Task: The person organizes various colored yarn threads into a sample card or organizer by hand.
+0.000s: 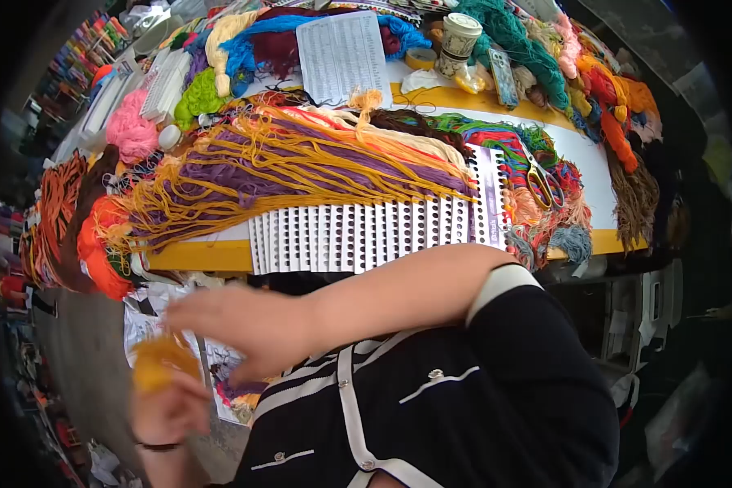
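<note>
At the lower left, my left hand [171, 413] is closed around a bundle of golden-yellow thread [164, 362], smeared by motion. A dark band circles that wrist. My right arm reaches across my body, and my right hand [248, 323] hovers just above and beside the yellow bundle. Its fingers look stretched out with the thumb apart, though they are blurred. On the table beyond lie long golden-yellow and purple threads [301, 167], spread over a row of white cards with punched holes [358, 244].
Scissors [538, 183] rest on multicoloured threads at the right. Behind stand a patterned paper cup [459, 45], a phone [503, 77] and a printed sheet [344, 57]. Orange-red yarn [106, 244] hangs over the table's left edge. Plastic bags [150, 313] lie below.
</note>
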Tool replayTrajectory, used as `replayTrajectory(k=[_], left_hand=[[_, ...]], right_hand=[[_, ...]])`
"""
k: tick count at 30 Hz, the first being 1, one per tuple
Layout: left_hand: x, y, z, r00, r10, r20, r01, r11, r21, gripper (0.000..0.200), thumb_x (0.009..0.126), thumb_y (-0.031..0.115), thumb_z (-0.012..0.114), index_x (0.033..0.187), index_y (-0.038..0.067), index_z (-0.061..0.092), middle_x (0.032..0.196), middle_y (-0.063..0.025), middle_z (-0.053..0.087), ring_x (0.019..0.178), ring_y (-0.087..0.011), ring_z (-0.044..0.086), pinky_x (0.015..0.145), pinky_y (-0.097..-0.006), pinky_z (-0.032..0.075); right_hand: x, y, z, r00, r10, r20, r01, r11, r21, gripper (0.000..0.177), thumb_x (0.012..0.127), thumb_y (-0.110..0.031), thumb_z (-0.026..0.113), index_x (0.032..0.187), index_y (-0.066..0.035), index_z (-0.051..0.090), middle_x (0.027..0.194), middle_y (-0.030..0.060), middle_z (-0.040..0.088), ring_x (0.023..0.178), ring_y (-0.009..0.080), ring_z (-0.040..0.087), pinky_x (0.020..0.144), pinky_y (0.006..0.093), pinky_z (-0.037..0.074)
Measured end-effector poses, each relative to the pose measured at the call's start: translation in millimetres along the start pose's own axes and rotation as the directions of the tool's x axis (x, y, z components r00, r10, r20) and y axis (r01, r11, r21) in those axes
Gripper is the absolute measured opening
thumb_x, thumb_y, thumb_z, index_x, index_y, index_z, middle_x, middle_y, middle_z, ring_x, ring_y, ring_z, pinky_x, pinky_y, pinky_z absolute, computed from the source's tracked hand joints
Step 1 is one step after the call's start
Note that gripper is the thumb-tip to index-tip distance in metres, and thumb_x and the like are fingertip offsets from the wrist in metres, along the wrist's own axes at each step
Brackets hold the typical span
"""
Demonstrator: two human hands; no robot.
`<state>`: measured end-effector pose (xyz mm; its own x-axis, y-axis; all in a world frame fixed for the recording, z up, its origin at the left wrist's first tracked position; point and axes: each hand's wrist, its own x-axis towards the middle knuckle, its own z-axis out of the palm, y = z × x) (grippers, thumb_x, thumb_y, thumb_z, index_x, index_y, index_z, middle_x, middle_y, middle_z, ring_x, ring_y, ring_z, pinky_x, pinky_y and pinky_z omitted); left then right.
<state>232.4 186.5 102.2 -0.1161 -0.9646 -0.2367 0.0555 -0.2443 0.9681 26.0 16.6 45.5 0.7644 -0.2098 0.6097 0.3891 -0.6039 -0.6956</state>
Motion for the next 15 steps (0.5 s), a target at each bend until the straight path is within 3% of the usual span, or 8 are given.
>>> replayTrajectory(k=[2, 3, 6, 8, 9, 11, 12, 15], left_hand=[[14, -15, 11, 0.884, -0.377, 0.275, 0.449, 0.847, -0.284, 0.038, 0.087, 0.023, 0.055, 0.093, -0.015, 0.056, 0.066, -0.0201, 0.06, 0.043, -0.0194, 0.056, 0.03, -0.0204, 0.028], [15, -10, 18, 0.859, -0.455, 0.235, 0.507, 0.819, -0.268, 0.042, 0.084, 0.025, 0.06, 0.082, -0.016, 0.058, 0.066, -0.0196, 0.06, 0.041, -0.0167, 0.053, 0.032, -0.0208, 0.028], [-8, -33, -28, 0.842, -0.452, 0.294, 0.532, 0.784, -0.32, 0.039, 0.083, 0.027, 0.063, 0.085, -0.012, 0.06, 0.065, -0.0122, 0.059, 0.049, -0.0174, 0.053, 0.045, -0.0233, 0.037], [-14, -36, -39, 0.979, -0.205, -0.012, 0.205, 0.974, 0.1, 0.021, 0.08, 0.017, 0.064, 0.079, -0.004, 0.061, 0.064, -0.0061, 0.057, 0.052, -0.0156, 0.052, 0.049, -0.0246, 0.038], [-10, -38, -39, 0.979, -0.203, -0.012, 0.203, 0.974, 0.097, 0.021, 0.08, 0.017, 0.064, 0.079, -0.004, 0.061, 0.064, -0.0061, 0.057, 0.052, -0.0156, 0.052, 0.049, -0.0246, 0.038], [1, -41, -37, 0.835, 0.48, -0.269, -0.029, 0.526, 0.85, 0.007, 0.075, 0.004, 0.065, 0.077, 0.0, 0.059, 0.07, -0.0048, 0.055, 0.052, -0.011, 0.048, 0.05, -0.0221, 0.038], [4, -49, -43, 0.77, 0.571, -0.286, 0.007, 0.44, 0.898, 0.004, 0.078, 0.003, 0.06, 0.081, 0.001, 0.06, 0.07, -0.0027, 0.054, 0.061, -0.0107, 0.051, 0.055, -0.0215, 0.039], [21, -97, -63, 0.652, 0.403, -0.642, -0.041, 0.864, 0.501, 0.027, 0.063, 0.002, 0.066, 0.089, 0.002, 0.059, 0.075, -0.0047, 0.057, 0.063, -0.0172, 0.055, 0.059, -0.0248, 0.043]], right_hand=[[9, 29, 54, 0.992, -0.051, 0.116, 0.034, 0.988, 0.149, 0.081, 0.062, -0.015, 0.074, 0.13, 0.002, 0.034, 0.117, 0.0235, 0.052, 0.108, 0.0378, 0.051, 0.087, 0.0418, 0.042], [16, 19, 48, 0.864, 0.213, 0.457, -0.344, 0.912, 0.224, 0.077, 0.066, -0.016, 0.071, 0.131, 0.001, 0.033, 0.099, 0.0195, 0.06, 0.091, 0.0355, 0.058, 0.079, 0.0416, 0.046], [19, 48, 74, 0.855, 0.128, 0.503, -0.447, 0.675, 0.587, 0.054, 0.077, -0.019, 0.063, 0.124, -0.002, 0.044, 0.078, 0.012, 0.06, 0.068, 0.0245, 0.06, 0.061, 0.0335, 0.048], [34, 56, 74, 0.559, 0.262, 0.787, -0.763, -0.21, 0.611, 0.032, 0.084, -0.02, 0.054, 0.113, -0.006, 0.054, 0.061, 0.005, 0.053, 0.046, 0.0121, 0.048, 0.041, 0.0241, 0.039], [39, 59, 79, 0.555, 0.264, 0.789, -0.765, -0.211, 0.609, 0.032, 0.084, -0.02, 0.054, 0.113, -0.006, 0.054, 0.061, 0.005, 0.053, 0.046, 0.0121, 0.048, 0.041, 0.0241, 0.039], [52, 70, 96, 0.23, 0.313, 0.922, -0.945, -0.153, 0.288, 0.022, 0.087, -0.02, 0.048, 0.102, -0.008, 0.059, 0.055, 0.0032, 0.048, 0.037, 0.0047, 0.037, 0.033, 0.0188, 0.026], [59, 65, 107, 0.173, 0.044, 0.984, -0.942, -0.286, 0.178, 0.021, 0.086, -0.019, 0.052, 0.1, -0.007, 0.06, 0.053, 0.0019, 0.045, 0.034, 0.0053, 0.033, 0.031, 0.0205, 0.024], [72, 44, 106, 0.462, 0.06, 0.885, -0.883, 0.124, 0.453, 0.021, 0.087, -0.019, 0.051, 0.1, -0.006, 0.061, 0.053, 0.0027, 0.046, 0.035, 0.0072, 0.035, 0.031, 0.0233, 0.027]])
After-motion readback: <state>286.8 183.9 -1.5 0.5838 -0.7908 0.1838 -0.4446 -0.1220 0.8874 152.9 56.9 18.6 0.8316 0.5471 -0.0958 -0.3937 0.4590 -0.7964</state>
